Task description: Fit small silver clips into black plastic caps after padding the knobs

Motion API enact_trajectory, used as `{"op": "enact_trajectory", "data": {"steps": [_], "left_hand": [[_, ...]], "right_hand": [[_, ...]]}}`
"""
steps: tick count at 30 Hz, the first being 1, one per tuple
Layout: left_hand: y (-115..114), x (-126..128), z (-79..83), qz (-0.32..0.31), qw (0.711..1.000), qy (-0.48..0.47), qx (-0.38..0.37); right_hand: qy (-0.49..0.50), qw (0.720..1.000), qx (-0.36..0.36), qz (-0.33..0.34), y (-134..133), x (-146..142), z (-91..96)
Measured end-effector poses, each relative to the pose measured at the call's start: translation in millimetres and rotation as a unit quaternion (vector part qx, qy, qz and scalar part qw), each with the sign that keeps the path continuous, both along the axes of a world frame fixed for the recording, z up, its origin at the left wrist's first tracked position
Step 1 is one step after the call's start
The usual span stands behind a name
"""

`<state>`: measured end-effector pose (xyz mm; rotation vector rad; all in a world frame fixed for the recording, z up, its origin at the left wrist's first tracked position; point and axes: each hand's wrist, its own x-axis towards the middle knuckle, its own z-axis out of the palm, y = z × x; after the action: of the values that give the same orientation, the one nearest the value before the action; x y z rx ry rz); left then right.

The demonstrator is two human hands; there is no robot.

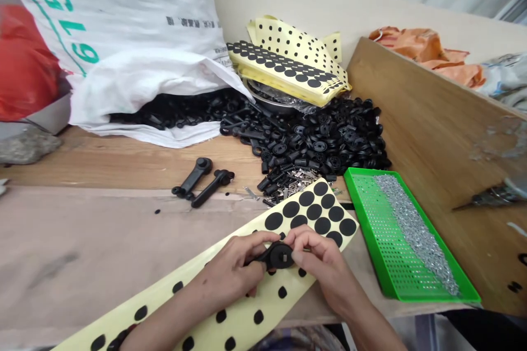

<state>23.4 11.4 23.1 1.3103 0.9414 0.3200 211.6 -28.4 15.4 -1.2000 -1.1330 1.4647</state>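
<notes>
My left hand (234, 269) is closed around a black plastic crank handle (281, 256), its round end facing up with a small light slot in the middle. At the right edge of that round end, my right hand (321, 255) has its thumb and fingers bent together and touching it. Both hands are over a yellow sheet of black round stickers (247, 296); full discs fill its far end and smaller black dots its near part. Two similar black crank handles (193, 176) lie on the table to the upper left.
A heap of black plastic parts (321, 137) spills from a white woven sack (144, 22). Small metal pieces (298, 182) lie before it. On the right, a green tray (382, 269) holds silvery bits. More sticker sheets (288, 63) are stacked behind. A power screwdriver (494, 196) points in from the right.
</notes>
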Motion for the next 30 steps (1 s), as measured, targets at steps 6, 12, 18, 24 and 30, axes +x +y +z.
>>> {"op": "enact_trajectory", "data": {"steps": [6, 12, 18, 24, 30], "left_hand": [[0.9, 0.0, -0.6, -0.005, 1.000, 0.002, 0.005], [1.1, -0.4, -1.7, -0.010, 1.000, 0.007, 0.015], [1.3, 1.2, 2.2, -0.018, 1.000, 0.012, 0.022], [-0.6, 2.1, 1.1, -0.020, 0.999, 0.018, 0.037], [-4.5, 5.0, 6.2, -0.017, 0.995, 0.045, 0.082]], "right_hand": [[-0.011, 1.000, 0.000, -0.005, -0.8, -0.8, 1.0], [-0.018, 1.000, 0.005, -0.007, -0.7, -0.9, 1.1], [-0.026, 1.000, 0.003, 0.000, -1.0, -1.1, 4.2], [-0.043, 0.999, 0.010, -0.002, -1.8, -1.3, 3.7], [-0.060, 0.998, 0.028, -0.008, -3.4, -3.1, 2.8]]}}
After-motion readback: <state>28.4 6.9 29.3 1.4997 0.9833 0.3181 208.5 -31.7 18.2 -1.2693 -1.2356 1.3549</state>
